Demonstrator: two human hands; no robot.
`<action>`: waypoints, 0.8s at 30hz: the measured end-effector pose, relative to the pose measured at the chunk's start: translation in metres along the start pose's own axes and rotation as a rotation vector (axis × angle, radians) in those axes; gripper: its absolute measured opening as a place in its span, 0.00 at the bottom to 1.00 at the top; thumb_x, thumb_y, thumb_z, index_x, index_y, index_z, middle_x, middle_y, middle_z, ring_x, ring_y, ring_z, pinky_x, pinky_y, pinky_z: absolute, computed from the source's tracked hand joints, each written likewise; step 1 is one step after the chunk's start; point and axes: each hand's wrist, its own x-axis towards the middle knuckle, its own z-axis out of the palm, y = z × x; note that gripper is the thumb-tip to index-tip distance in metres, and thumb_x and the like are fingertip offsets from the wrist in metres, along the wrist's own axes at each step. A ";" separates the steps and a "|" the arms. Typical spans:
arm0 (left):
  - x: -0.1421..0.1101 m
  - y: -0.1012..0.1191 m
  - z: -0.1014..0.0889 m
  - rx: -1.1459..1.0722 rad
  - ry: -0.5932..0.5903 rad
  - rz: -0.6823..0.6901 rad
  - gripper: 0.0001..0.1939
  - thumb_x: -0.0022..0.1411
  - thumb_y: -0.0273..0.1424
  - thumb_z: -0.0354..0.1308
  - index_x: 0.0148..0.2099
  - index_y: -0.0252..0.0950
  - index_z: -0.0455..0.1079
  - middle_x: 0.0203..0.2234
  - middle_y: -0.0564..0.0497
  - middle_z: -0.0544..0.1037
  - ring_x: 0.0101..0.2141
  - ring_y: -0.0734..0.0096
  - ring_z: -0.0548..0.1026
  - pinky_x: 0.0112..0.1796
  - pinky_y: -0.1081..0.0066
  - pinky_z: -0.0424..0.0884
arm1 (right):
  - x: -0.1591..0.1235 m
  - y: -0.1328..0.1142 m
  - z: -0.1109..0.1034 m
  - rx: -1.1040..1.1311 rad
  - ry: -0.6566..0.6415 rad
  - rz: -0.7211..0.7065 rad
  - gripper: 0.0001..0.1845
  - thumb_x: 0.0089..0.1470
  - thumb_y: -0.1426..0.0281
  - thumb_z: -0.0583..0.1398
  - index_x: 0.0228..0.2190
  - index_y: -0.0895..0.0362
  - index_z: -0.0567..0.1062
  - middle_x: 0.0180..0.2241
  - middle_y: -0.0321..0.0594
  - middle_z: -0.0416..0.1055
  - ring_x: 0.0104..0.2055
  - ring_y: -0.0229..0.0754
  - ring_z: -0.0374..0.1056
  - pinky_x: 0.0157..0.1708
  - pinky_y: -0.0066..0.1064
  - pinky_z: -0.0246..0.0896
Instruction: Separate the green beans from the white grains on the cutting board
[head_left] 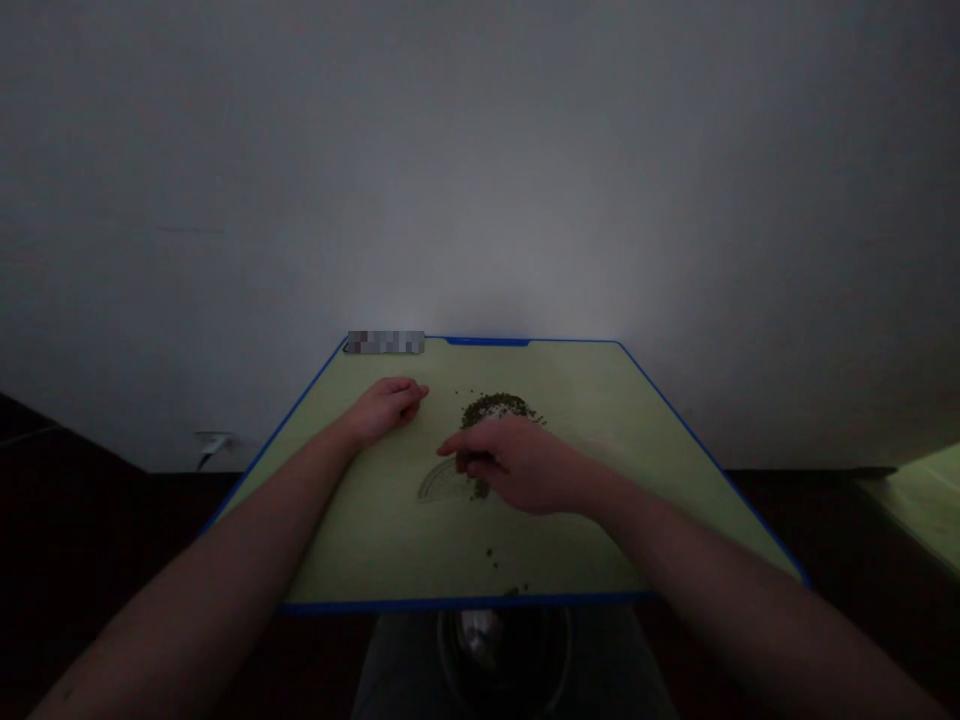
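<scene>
A pile of small dark green grains, like mung beans (495, 402), lies near the middle of a pale yellow-green board (600, 400) with a blue rim. Over the near side of the pile is my right hand (525, 462), its index finger stretched to the left and the other fingers curled. A few beans show under its thumb. Left of that hand, a curved protractor shape (436, 480) marks the board; whether printed or loose I cannot tell. My left hand (388, 408) rests on the board left of the pile, fingers curled in, with nothing visible in them.
Below the board's near edge, a dark round bowl (562, 650) with a shiny inside sits between my legs. Stray beans (491, 555) lie near that edge. A pixelated item (386, 342) is at the far left corner. A wall (480, 180) stands behind.
</scene>
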 end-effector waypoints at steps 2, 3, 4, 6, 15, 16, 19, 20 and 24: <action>0.003 -0.003 0.000 -0.102 0.012 0.009 0.17 0.53 0.40 0.52 0.19 0.35 0.57 0.11 0.58 0.59 0.13 0.81 0.55 0.17 0.74 0.50 | 0.015 0.008 -0.001 -0.021 -0.100 -0.039 0.20 0.48 0.79 0.55 0.43 0.54 0.73 0.34 0.36 0.75 0.35 0.36 0.68 0.36 0.26 0.58; 0.004 -0.005 0.000 -0.143 0.014 0.015 0.17 0.53 0.40 0.52 0.19 0.35 0.57 0.10 0.58 0.59 0.13 0.81 0.55 0.16 0.74 0.50 | 0.020 0.012 -0.002 -0.036 -0.147 -0.046 0.19 0.48 0.79 0.55 0.43 0.55 0.73 0.34 0.36 0.75 0.34 0.36 0.68 0.36 0.26 0.58; 0.005 -0.007 0.000 -0.174 0.014 0.019 0.17 0.53 0.39 0.52 0.19 0.35 0.56 0.10 0.59 0.58 0.13 0.81 0.55 0.16 0.75 0.50 | 0.023 0.014 -0.002 -0.055 -0.180 -0.048 0.19 0.48 0.78 0.55 0.42 0.55 0.74 0.33 0.37 0.75 0.34 0.36 0.68 0.35 0.26 0.58; 0.006 -0.009 0.000 -0.208 0.012 0.019 0.17 0.54 0.38 0.52 0.19 0.35 0.56 0.10 0.59 0.58 0.13 0.82 0.55 0.16 0.75 0.49 | 0.025 0.017 -0.003 -0.084 -0.215 -0.045 0.19 0.48 0.78 0.55 0.43 0.56 0.74 0.33 0.38 0.75 0.34 0.37 0.68 0.35 0.26 0.58; 0.007 -0.012 -0.002 -0.188 -0.004 0.033 0.17 0.54 0.38 0.54 0.19 0.35 0.57 0.10 0.58 0.60 0.12 0.82 0.55 0.15 0.76 0.50 | -0.020 0.007 0.010 -0.058 -0.263 -0.023 0.18 0.50 0.79 0.54 0.42 0.57 0.75 0.38 0.40 0.75 0.40 0.38 0.69 0.39 0.26 0.59; 0.007 -0.012 -0.002 -0.190 -0.007 0.032 0.17 0.54 0.38 0.54 0.19 0.35 0.57 0.10 0.58 0.60 0.12 0.82 0.55 0.15 0.76 0.50 | -0.025 0.007 0.011 -0.052 -0.263 -0.011 0.18 0.50 0.79 0.54 0.42 0.57 0.75 0.38 0.40 0.75 0.40 0.38 0.69 0.39 0.26 0.59; 0.007 -0.010 -0.001 -0.209 -0.005 0.013 0.16 0.53 0.36 0.54 0.18 0.35 0.57 0.10 0.58 0.60 0.12 0.83 0.55 0.15 0.76 0.50 | -0.040 0.007 0.013 -0.021 -0.254 0.030 0.19 0.49 0.79 0.54 0.42 0.56 0.75 0.38 0.39 0.75 0.40 0.38 0.70 0.39 0.26 0.60; 0.007 -0.009 -0.001 -0.212 0.000 0.003 0.16 0.53 0.36 0.54 0.18 0.35 0.57 0.10 0.58 0.60 0.12 0.83 0.55 0.15 0.76 0.50 | -0.044 0.006 0.013 -0.010 -0.250 0.046 0.19 0.49 0.79 0.54 0.42 0.55 0.75 0.38 0.38 0.75 0.40 0.38 0.70 0.39 0.27 0.60; 0.007 -0.010 -0.001 -0.200 0.008 -0.014 0.16 0.53 0.36 0.54 0.19 0.35 0.58 0.10 0.58 0.60 0.12 0.83 0.55 0.15 0.76 0.49 | -0.062 0.004 0.014 0.013 -0.197 0.129 0.19 0.49 0.79 0.53 0.41 0.55 0.75 0.39 0.38 0.75 0.39 0.38 0.70 0.40 0.27 0.61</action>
